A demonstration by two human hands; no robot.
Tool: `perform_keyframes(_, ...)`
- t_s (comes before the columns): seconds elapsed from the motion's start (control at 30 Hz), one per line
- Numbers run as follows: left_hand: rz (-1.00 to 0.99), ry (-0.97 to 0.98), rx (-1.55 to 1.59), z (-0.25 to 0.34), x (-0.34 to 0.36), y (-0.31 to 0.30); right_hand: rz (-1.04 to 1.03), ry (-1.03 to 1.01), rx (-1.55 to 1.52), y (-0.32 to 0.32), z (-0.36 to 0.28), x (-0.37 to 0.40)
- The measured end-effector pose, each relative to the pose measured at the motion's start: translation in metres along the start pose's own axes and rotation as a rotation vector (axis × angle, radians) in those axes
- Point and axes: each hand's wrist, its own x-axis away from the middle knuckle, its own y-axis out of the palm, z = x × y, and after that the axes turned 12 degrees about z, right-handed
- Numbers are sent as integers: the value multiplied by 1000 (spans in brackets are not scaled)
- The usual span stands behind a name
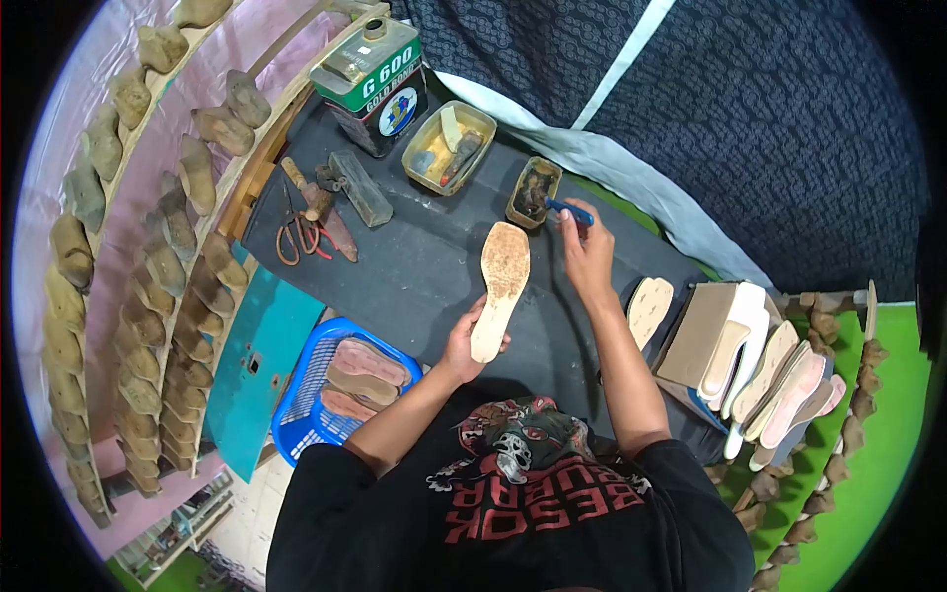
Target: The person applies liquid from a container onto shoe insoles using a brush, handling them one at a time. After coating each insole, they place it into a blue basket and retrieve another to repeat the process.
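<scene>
My left hand (462, 343) is closed around the narrow end of a pale shoe insole (506, 281), held up above the dark table. Its wide far end is coated with a patchy brown layer, while the end near my fingers is bare. Between the fingers of my right hand (589, 255) is a blue-handled brush (574, 212). The brush points left into a small glue tub (515, 214) with dark, crusted contents. Its bristles cannot be made out there.
A G 600 can (370, 84) and a yellowish tub (414, 170) with tools stand at the back. Scissors (287, 242) and pliers lie left. A blue basket (288, 424) holds several insoles. At right are a cardboard box (695, 331), more insoles (792, 395) and a loose insole (648, 311).
</scene>
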Motion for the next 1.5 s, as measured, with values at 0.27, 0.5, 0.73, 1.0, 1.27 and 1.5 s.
perform_keyframes(0.27,-39,152,-173,17,2,35,117,69,-397,-52,-24,33)
perform_keyframes(0.5,-211,88,-224,11,-18,89,54,-147,5,-110,-48,66)
perform_keyframes(0.73,-297,22,-241,-6,-32,128,91,-270,27,-133,-57,92)
perform_keyframes(1.0,-329,-21,-272,-26,-27,143,274,-218,117,-160,-55,87)
perform_keyframes(1.27,-379,54,-282,-24,-27,142,296,-234,66,-153,-51,82)
perform_keyframes(1.5,-272,110,-257,-25,-8,140,168,-303,70,-144,-54,79)
